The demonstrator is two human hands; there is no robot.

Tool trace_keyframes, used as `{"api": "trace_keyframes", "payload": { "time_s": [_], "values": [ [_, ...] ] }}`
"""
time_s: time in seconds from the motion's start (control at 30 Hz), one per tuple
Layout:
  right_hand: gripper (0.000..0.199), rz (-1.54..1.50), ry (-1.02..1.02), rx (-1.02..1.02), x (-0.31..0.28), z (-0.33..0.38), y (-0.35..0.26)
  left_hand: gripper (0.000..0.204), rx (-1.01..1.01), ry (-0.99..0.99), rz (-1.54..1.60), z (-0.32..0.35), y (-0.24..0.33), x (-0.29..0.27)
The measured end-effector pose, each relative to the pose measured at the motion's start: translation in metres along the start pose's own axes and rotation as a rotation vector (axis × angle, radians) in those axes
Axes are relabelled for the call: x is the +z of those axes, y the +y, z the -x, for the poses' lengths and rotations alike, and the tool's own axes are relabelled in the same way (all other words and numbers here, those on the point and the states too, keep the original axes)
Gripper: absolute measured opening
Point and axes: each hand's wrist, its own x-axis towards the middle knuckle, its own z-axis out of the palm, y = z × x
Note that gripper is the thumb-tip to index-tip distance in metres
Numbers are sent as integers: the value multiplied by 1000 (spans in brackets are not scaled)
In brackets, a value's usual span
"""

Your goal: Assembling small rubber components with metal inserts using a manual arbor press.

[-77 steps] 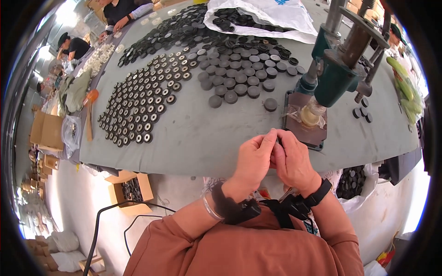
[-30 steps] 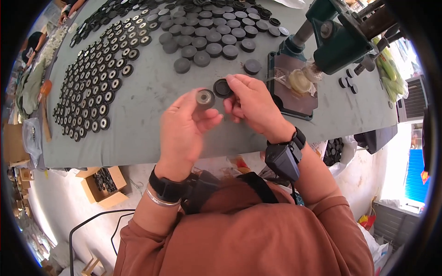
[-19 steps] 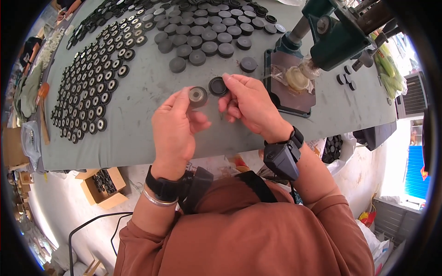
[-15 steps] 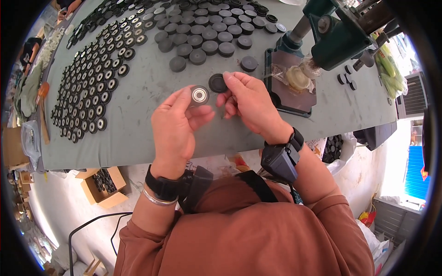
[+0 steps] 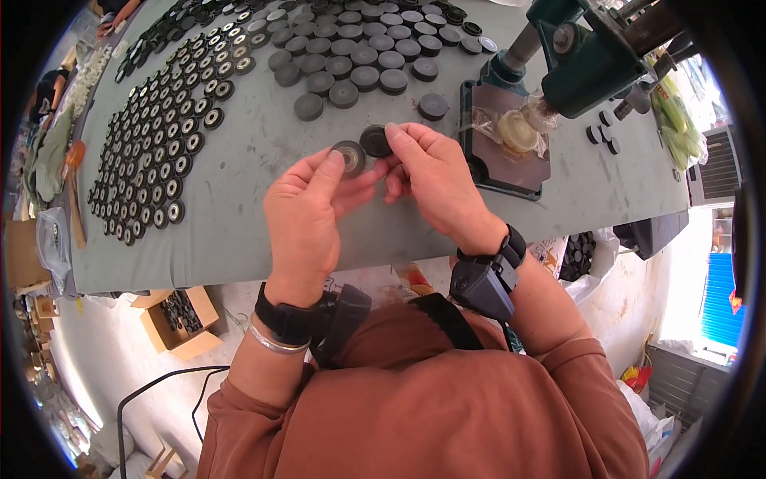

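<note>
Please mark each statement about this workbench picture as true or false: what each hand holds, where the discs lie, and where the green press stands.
1. The left hand holds a round disc with a metal centre. True.
2. The right hand is resting flat on the table. False: it is raised and pinches a dark plain disc at its fingertips.
3. The green press stands to the person's right. True.
4. The rows of small ringed wheels lie on the right of the table. False: they lie on its left.
5. Both wrists are bare. False: each carries a dark strapped device.
</note>
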Motion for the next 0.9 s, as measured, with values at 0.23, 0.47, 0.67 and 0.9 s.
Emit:
{"api": "trace_keyframes", "payload": {
  "time_s": [0.23, 0.47, 0.67, 0.9],
  "values": [
    [29, -218, 9, 51, -1, 3, 0, 19, 41, 35, -104, -3, -5, -5],
    [31, -62, 89, -52, -3, 7, 2, 26, -91, 7, -33, -3, 1, -1],
    [25, 479, 84, -533, -3, 12, 13, 28, -80, -9, -11, 1, 5, 1],
    [25, 571, 65, -655, -1, 13, 15, 28, -65, 18, -39, 2, 4, 1]
  ]
}}
